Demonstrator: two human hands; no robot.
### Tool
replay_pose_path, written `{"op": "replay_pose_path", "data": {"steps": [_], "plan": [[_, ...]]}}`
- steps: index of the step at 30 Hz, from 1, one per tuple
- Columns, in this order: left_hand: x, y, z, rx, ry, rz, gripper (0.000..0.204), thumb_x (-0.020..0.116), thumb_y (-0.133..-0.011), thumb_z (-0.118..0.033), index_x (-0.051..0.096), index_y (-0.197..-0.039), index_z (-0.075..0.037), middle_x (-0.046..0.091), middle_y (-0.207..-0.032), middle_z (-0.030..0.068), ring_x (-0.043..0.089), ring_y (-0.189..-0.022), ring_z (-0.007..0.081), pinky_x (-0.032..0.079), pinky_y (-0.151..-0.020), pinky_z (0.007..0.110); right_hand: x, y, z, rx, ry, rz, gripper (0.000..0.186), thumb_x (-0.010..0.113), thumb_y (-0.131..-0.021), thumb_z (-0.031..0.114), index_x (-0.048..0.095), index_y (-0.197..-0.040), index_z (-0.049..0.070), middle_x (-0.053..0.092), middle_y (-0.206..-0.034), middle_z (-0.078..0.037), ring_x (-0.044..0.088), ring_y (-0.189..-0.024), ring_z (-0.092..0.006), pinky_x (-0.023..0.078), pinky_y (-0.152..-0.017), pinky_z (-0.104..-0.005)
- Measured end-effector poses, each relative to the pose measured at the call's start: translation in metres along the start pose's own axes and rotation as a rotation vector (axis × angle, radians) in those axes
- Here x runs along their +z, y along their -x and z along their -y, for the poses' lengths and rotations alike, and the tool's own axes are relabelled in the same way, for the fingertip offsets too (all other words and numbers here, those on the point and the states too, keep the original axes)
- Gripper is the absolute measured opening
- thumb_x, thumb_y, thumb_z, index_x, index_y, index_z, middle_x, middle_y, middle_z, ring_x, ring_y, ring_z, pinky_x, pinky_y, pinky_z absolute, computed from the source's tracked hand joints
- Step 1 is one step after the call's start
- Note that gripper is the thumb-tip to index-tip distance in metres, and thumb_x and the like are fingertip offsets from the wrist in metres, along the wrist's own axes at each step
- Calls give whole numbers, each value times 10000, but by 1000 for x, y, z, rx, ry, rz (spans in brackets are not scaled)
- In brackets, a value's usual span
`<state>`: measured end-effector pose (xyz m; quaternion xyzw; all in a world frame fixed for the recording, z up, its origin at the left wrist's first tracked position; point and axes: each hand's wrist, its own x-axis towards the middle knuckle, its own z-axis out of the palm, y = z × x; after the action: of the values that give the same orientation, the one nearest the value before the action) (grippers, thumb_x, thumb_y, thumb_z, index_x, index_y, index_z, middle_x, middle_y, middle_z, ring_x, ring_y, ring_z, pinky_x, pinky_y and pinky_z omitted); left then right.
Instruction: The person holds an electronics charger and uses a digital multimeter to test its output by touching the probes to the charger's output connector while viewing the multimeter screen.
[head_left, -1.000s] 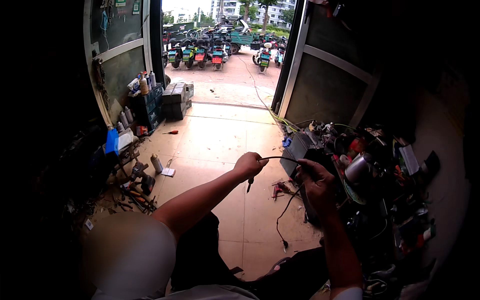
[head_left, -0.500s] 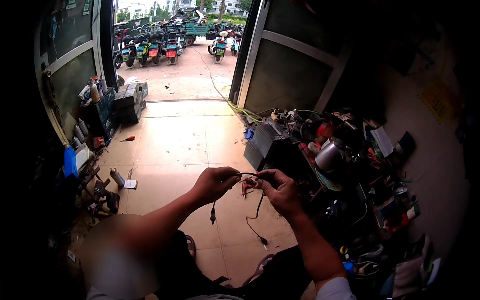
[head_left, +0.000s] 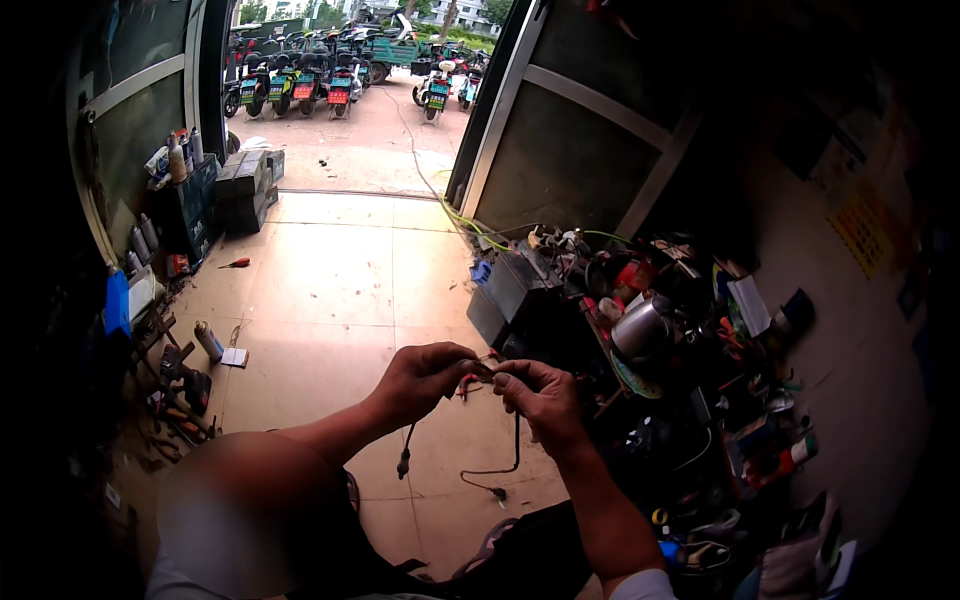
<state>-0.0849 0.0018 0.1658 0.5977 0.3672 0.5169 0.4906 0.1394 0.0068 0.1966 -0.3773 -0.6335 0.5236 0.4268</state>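
Between the pinching tips of the two hands is the middle of a thin black cord (head_left: 517,445). The left hand (head_left: 425,380) is closed, with thumb and finger pressed on the cord. The right hand (head_left: 545,395) is closed on it too, and its fingertips are right beside the left ones, maybe touching. The bit of cord at the tips is mostly hidden, so nobody can tell just how it sits there.

At the grip, the cord seems to run sideways, from one hand to the other. Past each hand it turns and hangs down. Below the left hand, a short piece drops to a dark plug (head_left: 404,465), and the left hand is the nearer one to it. Below the right hand, the cord goes straight down, bends to the left, then comes back to a small end piece (head_left: 500,495). That end is nearer to the right hand.

Just beyond the fingertips, a red tool (head_left: 467,385) lies on the floor (head_left: 320,290), partly hidden. Farther past the grip, a bit to the right, are dark boxes (head_left: 500,300). Off to the left are a spray can (head_left: 208,342) and a drill (head_left: 187,385), well apart from both hands.
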Motion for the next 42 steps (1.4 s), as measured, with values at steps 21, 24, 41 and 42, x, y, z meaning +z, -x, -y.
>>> {"op": "replay_pose_path", "data": {"steps": [21,24,41,42], "plan": [[21,-8,4,-376,233,17,241,678,-1063,-228,748,-1116,-4,538,-690,-58,422,-571,32,307,-497,222,-17,17,0,199,-99,-16,203,747,-995,112,741,-1167,4,773,-998,-58,688,-787,-100,540,-684,-228],[24,-8,4,-375,209,25,245,678,-1063,-231,751,-1119,-4,539,-690,-56,422,-572,33,307,-499,223,-11,19,-3,-50,164,-80,175,758,-967,63,775,-1133,10,797,-1019,-73,724,-848,-136,556,-722,-275],[26,2,-3,-251,202,112,249,668,-1072,-222,738,-1112,13,541,-686,-45,453,-580,42,353,-506,232,-1,27,14,-522,504,-263,109,806,-899,11,781,-1005,7,770,-946,-134,755,-875,-242,589,-772,-341],[26,2,-3,-237,204,116,249,671,-1070,-221,738,-1113,15,546,-688,-44,460,-582,44,361,-508,232,0,27,12,-476,440,-267,93,803,-911,18,781,-1001,3,771,-938,-128,753,-875,-222,585,-771,-330]]}}
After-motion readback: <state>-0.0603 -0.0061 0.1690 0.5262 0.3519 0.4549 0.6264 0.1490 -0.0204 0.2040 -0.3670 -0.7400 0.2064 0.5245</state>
